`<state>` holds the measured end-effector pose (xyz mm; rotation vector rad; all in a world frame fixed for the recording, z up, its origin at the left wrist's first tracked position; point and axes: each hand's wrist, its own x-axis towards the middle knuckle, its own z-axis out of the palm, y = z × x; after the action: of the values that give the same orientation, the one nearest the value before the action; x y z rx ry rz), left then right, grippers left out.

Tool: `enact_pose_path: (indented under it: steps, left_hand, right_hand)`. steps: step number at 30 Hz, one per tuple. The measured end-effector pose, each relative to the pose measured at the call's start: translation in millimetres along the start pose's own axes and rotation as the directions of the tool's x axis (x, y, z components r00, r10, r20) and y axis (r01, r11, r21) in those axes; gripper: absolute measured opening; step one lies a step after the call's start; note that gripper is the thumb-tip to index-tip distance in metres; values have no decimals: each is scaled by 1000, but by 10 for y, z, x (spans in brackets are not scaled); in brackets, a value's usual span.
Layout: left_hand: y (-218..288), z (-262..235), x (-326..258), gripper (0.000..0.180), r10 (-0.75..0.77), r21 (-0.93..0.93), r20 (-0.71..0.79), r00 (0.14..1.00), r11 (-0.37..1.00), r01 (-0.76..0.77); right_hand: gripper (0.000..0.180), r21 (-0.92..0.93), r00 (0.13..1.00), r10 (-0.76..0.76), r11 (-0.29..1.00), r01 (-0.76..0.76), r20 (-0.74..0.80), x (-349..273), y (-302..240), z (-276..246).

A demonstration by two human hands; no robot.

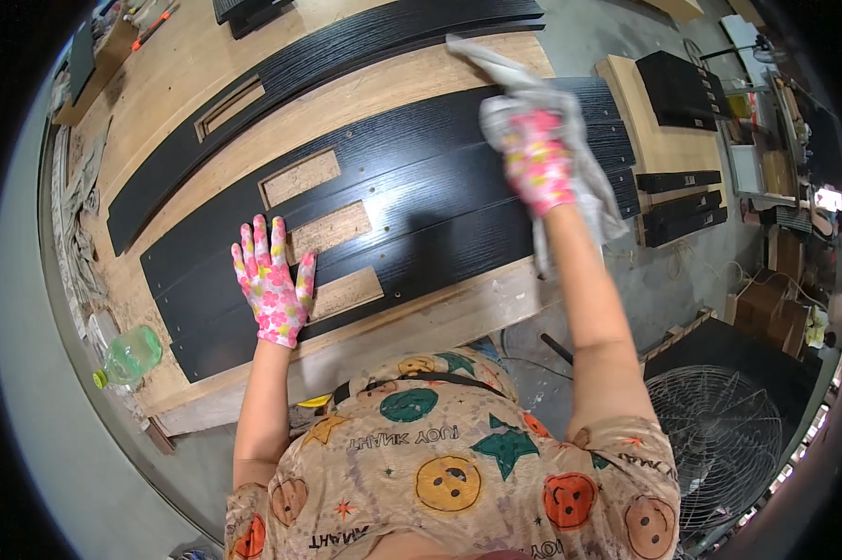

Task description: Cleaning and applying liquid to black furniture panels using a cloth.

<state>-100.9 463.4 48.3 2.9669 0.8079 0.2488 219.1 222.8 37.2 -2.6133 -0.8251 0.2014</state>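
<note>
Several black wood-grain boards [439, 205] lie side by side on a wooden workbench, each with a rectangular cutout toward the left. My left hand [273, 283], in a pink flowered glove, rests flat on the boards with its fingers spread, beside the cutouts. A grey-white cloth [575, 126] is bunched under my right hand [537, 161], which wears a matching glove. That hand presses the cloth on the right part of the boards; it looks slightly blurred. One cloth end reaches past the far edge, and another hangs toward the near edge.
A further black board [318, 70] with a cutout lies beyond. A green-liquid bottle [130, 355] stands at the bench's left corner, near crumpled rags [77, 201]. Black pieces [677, 89] sit on a pale board at right. A caged fan [715, 439] is at lower right.
</note>
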Motion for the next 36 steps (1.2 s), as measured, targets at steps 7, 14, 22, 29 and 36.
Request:
enact_pose_path:
  steps: [7, 14, 22, 29, 36]
  left_hand:
    - [40, -12, 53, 62, 15, -16, 20, 1000, 1000, -15]
    - [19, -17, 35, 63, 26, 2, 42, 999, 1000, -26]
    - [-18, -9, 2, 65, 25, -22, 37, 999, 999, -25]
    - [9, 6, 13, 64, 28, 14, 34, 999, 999, -29]
    - [21, 20, 64, 66, 48, 2, 60, 997, 999, -48]
  right_hand:
    - [63, -374, 991, -93, 926, 51, -96, -130, -71, 178]
    - [74, -216, 930, 365, 905, -366, -46, 551, 309, -317]
    - [69, -100, 982, -39, 995, 21, -185, 456, -127, 442]
    - [63, -229, 940, 91, 958, -172, -328, 559, -237, 402]
    - [58, -14, 802, 269, 945, -326, -534, 803, -141, 305]
